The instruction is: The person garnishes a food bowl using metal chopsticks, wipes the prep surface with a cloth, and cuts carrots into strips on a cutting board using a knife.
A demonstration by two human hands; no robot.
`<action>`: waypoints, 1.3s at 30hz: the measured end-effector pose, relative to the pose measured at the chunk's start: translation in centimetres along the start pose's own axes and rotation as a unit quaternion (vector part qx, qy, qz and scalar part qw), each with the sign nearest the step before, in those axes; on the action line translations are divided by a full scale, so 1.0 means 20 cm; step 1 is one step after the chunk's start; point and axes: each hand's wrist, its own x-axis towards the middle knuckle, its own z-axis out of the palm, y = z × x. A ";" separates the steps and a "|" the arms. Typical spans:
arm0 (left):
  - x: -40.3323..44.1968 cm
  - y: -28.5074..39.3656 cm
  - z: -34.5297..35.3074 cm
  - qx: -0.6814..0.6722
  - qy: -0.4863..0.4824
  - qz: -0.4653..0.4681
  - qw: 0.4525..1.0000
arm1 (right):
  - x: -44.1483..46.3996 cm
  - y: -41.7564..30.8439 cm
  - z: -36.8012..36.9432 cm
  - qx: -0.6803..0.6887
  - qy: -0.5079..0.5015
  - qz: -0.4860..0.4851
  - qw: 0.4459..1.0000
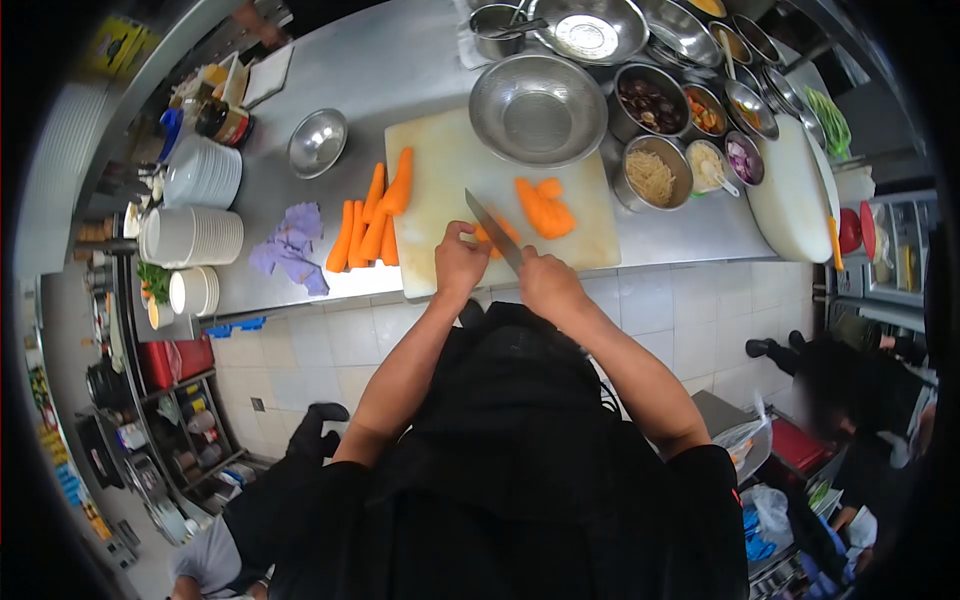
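Observation:
My right hand [550, 284] grips the handle of a kitchen knife [494, 226], its blade slanting up and to the left. Under the blade is a carrot piece [484, 233] on the pale cutting board [430, 140]. My left hand [461, 262] has its fingers curled against that piece, partly hiding it. Cut carrot pieces [545, 212] lie in a heap to the right of the knife. Several whole peeled carrots [372, 222] rest at the board's left edge, one of them [399, 182] partly on the board.
A perforated metal bowl [538, 110] overlaps the board's far edge. Pots of shredded food [655, 175] and dark pieces [652, 100] stand to the right. At left are a purple cloth [290, 247], a small metal bowl [318, 143] and stacked white bowls [195, 236]. Other people stand behind on both sides.

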 end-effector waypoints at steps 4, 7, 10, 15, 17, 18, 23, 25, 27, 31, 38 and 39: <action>-0.01 0.02 -0.10 0.093 -0.011 0.129 0.987 | -0.01 -0.07 -0.01 -0.058 -0.026 0.000 0.998; 0.06 -0.08 -0.13 0.097 0.014 0.359 0.928 | -0.01 -0.07 0.00 -0.077 -0.011 -0.013 0.997; 0.09 -0.12 -0.11 0.106 -0.012 0.385 0.917 | -0.04 -0.10 -0.03 -0.092 -0.016 -0.032 0.995; 0.09 -0.13 -0.11 0.112 -0.016 0.387 0.915 | -0.01 -0.11 0.05 -0.079 0.009 -0.038 0.996; 0.08 -0.12 -0.12 0.104 -0.009 0.395 0.913 | 0.01 -0.10 0.05 -0.079 0.016 -0.042 0.996; 0.07 -0.11 -0.13 0.100 -0.007 0.401 0.911 | 0.01 -0.09 0.04 -0.082 0.018 -0.044 0.995; 0.07 -0.12 -0.12 0.086 0.001 0.399 0.913 | -0.03 -0.11 0.00 -0.085 0.015 -0.038 0.996; 0.06 -0.13 -0.11 0.087 0.002 0.399 0.913 | -0.03 -0.11 0.05 -0.079 0.005 -0.040 0.996; 0.06 -0.13 -0.12 0.091 -0.001 0.400 0.912 | -0.01 -0.11 0.07 -0.084 0.007 -0.026 0.996; 0.07 -0.13 -0.11 0.079 0.010 0.411 0.908 | 0.00 -0.09 0.01 -0.078 0.001 -0.032 0.996; 0.06 -0.14 -0.11 0.075 0.013 0.421 0.904 | 0.02 -0.07 0.07 -0.058 0.010 -0.044 0.997; 0.06 -0.14 -0.12 0.077 0.014 0.422 0.903 | 0.03 -0.04 0.05 -0.061 0.005 -0.039 0.997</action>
